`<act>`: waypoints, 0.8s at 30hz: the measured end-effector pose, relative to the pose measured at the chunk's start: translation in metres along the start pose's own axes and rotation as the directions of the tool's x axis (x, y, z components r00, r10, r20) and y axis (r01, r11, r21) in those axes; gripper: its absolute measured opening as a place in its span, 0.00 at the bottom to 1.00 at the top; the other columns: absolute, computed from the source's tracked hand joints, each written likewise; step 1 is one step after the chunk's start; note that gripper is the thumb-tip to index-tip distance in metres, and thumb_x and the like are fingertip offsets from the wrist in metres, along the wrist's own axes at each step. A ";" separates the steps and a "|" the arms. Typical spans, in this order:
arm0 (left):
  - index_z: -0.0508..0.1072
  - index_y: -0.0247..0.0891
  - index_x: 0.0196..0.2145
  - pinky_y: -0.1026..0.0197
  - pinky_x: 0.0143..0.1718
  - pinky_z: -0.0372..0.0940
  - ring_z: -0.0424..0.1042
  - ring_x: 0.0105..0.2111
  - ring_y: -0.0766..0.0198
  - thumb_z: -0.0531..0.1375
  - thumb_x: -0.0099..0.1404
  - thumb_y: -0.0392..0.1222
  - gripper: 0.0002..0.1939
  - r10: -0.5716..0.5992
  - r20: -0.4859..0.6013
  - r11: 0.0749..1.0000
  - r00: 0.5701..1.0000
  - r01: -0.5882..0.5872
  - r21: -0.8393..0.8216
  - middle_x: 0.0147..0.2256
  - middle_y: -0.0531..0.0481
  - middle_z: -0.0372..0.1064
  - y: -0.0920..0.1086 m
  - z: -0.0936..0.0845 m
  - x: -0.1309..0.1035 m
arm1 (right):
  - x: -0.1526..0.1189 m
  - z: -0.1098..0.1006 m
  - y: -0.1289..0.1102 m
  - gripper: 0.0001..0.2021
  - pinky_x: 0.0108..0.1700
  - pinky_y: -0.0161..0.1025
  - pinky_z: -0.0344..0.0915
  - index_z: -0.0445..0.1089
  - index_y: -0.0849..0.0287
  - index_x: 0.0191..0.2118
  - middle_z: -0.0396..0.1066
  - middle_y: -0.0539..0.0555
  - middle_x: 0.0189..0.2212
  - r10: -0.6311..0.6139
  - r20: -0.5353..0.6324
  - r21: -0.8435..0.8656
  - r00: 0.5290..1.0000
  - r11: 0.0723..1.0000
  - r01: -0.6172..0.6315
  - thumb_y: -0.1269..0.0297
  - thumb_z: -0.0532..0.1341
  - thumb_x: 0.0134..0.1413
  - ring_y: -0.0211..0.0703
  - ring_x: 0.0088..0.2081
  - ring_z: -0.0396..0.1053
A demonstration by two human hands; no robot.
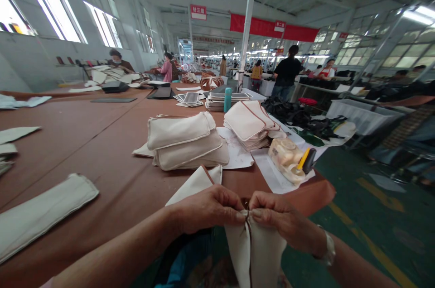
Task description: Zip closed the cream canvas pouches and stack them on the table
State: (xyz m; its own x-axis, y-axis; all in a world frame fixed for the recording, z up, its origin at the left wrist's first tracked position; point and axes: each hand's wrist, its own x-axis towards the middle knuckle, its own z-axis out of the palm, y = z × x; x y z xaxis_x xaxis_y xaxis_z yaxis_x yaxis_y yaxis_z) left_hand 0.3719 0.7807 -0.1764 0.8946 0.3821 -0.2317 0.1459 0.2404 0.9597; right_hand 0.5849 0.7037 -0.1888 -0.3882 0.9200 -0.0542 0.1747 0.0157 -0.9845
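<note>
A cream sewn fabric panel (265, 252) with a dark brown seam down its middle hangs below my hands, in front of the table edge. My left hand (214, 208) pinches its top edge just left of the seam. On the other side of the seam, my right hand (283, 218) grips the same edge between thumb and fingers, and the two thumbs nearly touch. Behind my left hand lies a cream panel with a brown edge (195, 183), partly hidden. The lower end of the held panel runs out of view.
Stacked cream panels (186, 143) stand ahead on the brown table (112, 156). A second stack with brown piping (248, 120) sits right of it. Near the right edge are a glue container (285, 154) and a yellow-and-black handled tool (306, 161). A turquoise bottle (227, 99) stands farther back.
</note>
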 end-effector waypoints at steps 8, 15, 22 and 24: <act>0.75 0.30 0.32 0.66 0.28 0.50 0.55 0.26 0.69 0.64 0.59 0.50 0.17 0.034 -0.044 0.995 0.998 -0.030 0.092 0.26 0.53 0.63 -0.001 0.002 0.003 | 0.002 0.000 -0.006 0.14 0.28 0.33 0.47 0.63 0.61 0.33 0.55 0.46 0.26 0.015 0.061 -0.038 0.998 0.999 -0.013 0.54 0.62 0.58 0.35 0.28 0.49; 0.75 0.32 0.30 0.66 0.27 0.50 0.54 0.25 0.68 0.64 0.57 0.50 0.16 -0.008 -0.099 0.992 0.995 0.020 0.127 0.24 0.55 0.60 0.000 0.005 0.005 | 0.002 0.007 -0.005 0.12 0.29 0.34 0.49 0.62 0.61 0.30 0.56 0.47 0.25 0.038 0.004 -0.104 0.999 0.994 -0.038 0.58 0.58 0.60 0.36 0.28 0.51; 0.72 0.31 0.26 0.65 0.23 0.45 0.51 0.23 0.70 0.67 0.53 0.50 0.17 0.014 -0.137 0.974 0.990 0.018 0.228 0.22 0.56 0.58 0.006 0.010 0.009 | 0.002 0.010 -0.016 0.08 0.29 0.33 0.50 0.59 0.59 0.27 0.55 0.46 0.24 0.036 -0.024 -0.078 0.999 0.996 -0.038 0.63 0.56 0.55 0.35 0.27 0.51; 0.73 0.31 0.26 0.65 0.23 0.45 0.51 0.22 0.70 0.64 0.53 0.45 0.12 -0.017 -0.152 0.977 0.988 0.048 0.206 0.21 0.56 0.59 0.007 0.012 0.010 | 0.002 0.010 -0.015 0.07 0.28 0.33 0.49 0.60 0.60 0.27 0.55 0.45 0.23 0.028 -0.025 -0.060 0.999 0.998 -0.030 0.65 0.56 0.53 0.35 0.26 0.50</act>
State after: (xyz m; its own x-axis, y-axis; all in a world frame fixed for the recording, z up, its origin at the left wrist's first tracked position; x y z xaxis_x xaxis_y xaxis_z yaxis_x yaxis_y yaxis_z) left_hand 0.3871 0.7758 -0.1699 0.8174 0.5094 -0.2692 0.2727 0.0695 0.9596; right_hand 0.5727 0.7014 -0.1761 -0.3607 0.9295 -0.0777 0.2397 0.0118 -0.9708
